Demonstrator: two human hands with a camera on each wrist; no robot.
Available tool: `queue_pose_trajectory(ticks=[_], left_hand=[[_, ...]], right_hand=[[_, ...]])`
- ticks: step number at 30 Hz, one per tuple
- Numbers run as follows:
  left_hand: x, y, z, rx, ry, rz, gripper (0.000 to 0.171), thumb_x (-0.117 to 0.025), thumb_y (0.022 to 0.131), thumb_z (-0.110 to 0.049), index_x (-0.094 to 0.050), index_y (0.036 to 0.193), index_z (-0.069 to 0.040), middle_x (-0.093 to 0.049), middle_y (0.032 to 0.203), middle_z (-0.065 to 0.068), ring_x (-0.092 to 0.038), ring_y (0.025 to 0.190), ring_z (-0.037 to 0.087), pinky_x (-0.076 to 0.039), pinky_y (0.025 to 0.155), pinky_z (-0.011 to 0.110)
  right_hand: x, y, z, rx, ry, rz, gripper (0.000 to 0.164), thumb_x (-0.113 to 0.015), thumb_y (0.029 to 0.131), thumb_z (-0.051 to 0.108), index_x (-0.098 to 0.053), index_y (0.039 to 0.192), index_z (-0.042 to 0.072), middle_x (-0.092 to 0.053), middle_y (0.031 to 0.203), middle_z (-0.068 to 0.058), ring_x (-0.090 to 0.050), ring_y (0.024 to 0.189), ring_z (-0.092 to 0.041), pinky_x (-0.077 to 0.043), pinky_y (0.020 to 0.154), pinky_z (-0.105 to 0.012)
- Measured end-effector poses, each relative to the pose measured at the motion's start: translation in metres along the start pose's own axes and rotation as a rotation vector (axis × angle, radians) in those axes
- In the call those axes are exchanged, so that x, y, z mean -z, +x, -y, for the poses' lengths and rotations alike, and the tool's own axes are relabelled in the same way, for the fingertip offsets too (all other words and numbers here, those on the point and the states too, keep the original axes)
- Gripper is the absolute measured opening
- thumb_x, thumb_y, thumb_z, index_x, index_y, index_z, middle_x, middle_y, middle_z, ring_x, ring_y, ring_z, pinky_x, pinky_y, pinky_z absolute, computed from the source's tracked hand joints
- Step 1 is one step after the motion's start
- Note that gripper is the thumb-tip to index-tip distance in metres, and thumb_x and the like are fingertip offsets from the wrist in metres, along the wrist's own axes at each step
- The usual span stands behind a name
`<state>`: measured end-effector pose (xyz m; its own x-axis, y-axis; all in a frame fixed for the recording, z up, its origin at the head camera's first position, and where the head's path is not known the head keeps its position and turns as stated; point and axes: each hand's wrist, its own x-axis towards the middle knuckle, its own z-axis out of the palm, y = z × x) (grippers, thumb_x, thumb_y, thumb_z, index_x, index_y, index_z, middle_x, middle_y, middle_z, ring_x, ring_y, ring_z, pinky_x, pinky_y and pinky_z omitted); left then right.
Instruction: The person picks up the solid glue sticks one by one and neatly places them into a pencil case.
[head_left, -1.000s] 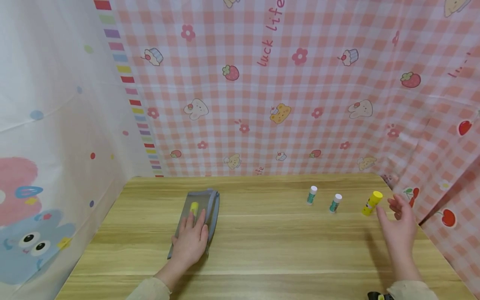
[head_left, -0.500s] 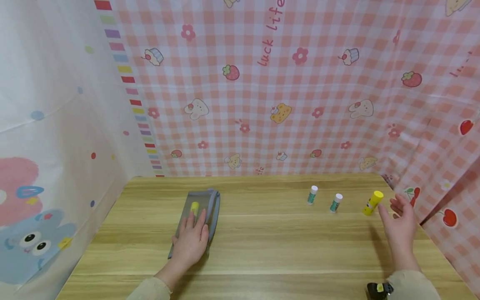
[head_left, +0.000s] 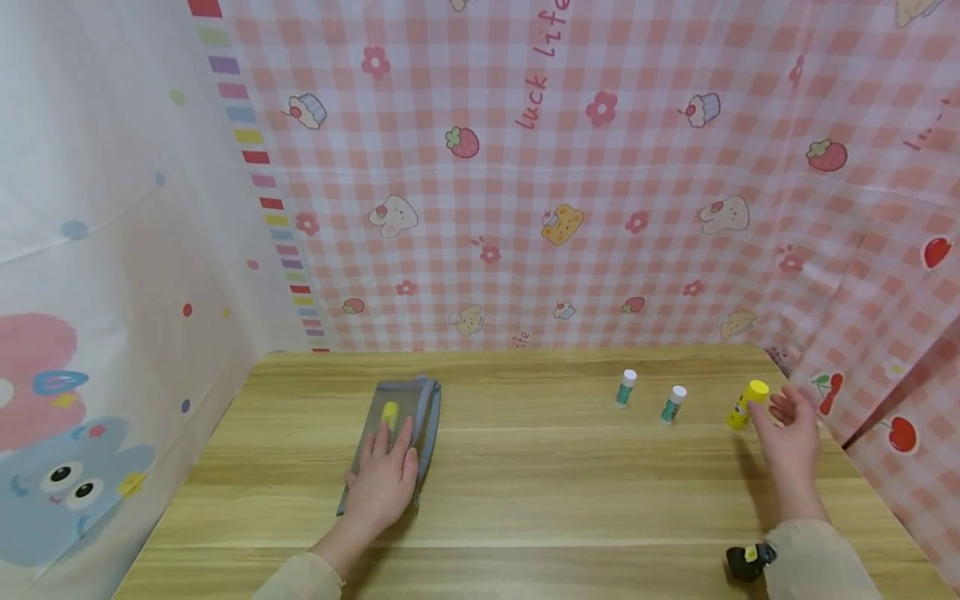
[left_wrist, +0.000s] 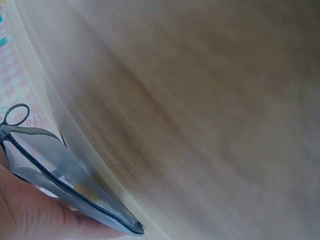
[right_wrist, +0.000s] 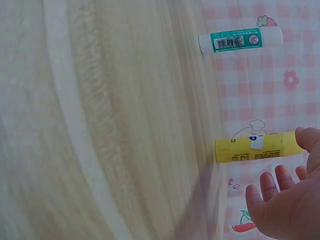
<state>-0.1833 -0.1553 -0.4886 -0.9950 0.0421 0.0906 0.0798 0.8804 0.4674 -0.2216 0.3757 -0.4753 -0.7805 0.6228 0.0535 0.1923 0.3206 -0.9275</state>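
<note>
A grey mesh zip pouch (head_left: 365, 450) lies at the left of the table, with a yellow-capped stick (head_left: 390, 412) showing through its mesh. My left hand (head_left: 380, 486) rests on the pouch with fingers spread; the left wrist view shows the pouch's zip edge (left_wrist: 55, 180) beside the hand. Over at the right stands a yellow glue stick (head_left: 742, 408). My right hand (head_left: 791, 437) is around its near right side, the thumb overlapping the yellow cap. In the right wrist view the other fingers (right_wrist: 268, 186) are loosely bent, with a gap between them and the stick.
Two smaller white-capped green glue sticks (head_left: 626, 389) (head_left: 673, 405) stand upright left of the yellow one. A checked pink curtain (head_left: 517, 183) hangs behind the wooden table (head_left: 540, 500). A black device (head_left: 750, 562) sits by the right sleeve.
My right hand has moved slightly left, closer to the yellow glue stick, and its thumb now overlaps the cap. The left hand stays on the pouch.
</note>
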Motion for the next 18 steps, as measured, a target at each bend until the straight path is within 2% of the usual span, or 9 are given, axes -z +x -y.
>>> queue_pose_trajectory(ticks=[4,7,14,18], left_hand=[[0.0000,-0.0001,0.0002,-0.002,-0.001,-0.003,0.051,-0.032,0.107,-0.031,-0.035,0.155,-0.012,-0.026,0.155,0.031,-0.020,0.140,0.055,-0.021,0.088,0.087],[0.0000,0.0004,0.0002,-0.004,-0.003,-0.005,0.051,-0.033,0.107,-0.031,-0.035,0.155,-0.012,-0.026,0.155,0.031,-0.021,0.140,0.055,-0.022,0.088,0.087],[-0.0010,0.0016,0.0009,0.005,-0.001,-0.005,0.051,-0.034,0.107,-0.031,-0.035,0.155,-0.013,-0.026,0.155,0.030,-0.020,0.141,0.055,-0.022,0.088,0.086],[-0.0018,0.0020,0.0015,0.010,0.001,-0.002,0.051,-0.033,0.107,-0.031,-0.035,0.155,-0.013,-0.026,0.155,0.030,-0.020,0.141,0.054,-0.021,0.089,0.086]], right_hand=[[-0.0024,0.0038,-0.0025,-0.011,-0.023,0.017,0.068,-0.061,0.097,0.026,-0.031,0.154,0.003,-0.049,0.134,-0.009,-0.049,0.119,-0.020,-0.042,0.101,-0.021],[-0.0046,0.0051,-0.0024,-0.034,-0.041,0.027,0.067,-0.060,0.098,0.028,-0.031,0.154,0.005,-0.047,0.138,-0.013,-0.048,0.121,-0.023,-0.042,0.099,-0.018],[-0.0083,0.0049,-0.0005,-0.045,-0.049,0.050,0.067,-0.055,0.100,0.030,-0.028,0.154,0.002,-0.041,0.147,-0.024,-0.042,0.131,-0.036,-0.037,0.109,-0.037],[-0.0105,0.0045,-0.0017,-0.032,-0.055,0.046,0.065,-0.055,0.100,0.028,-0.030,0.152,-0.001,-0.042,0.146,-0.025,-0.043,0.130,-0.037,-0.038,0.109,-0.039]])
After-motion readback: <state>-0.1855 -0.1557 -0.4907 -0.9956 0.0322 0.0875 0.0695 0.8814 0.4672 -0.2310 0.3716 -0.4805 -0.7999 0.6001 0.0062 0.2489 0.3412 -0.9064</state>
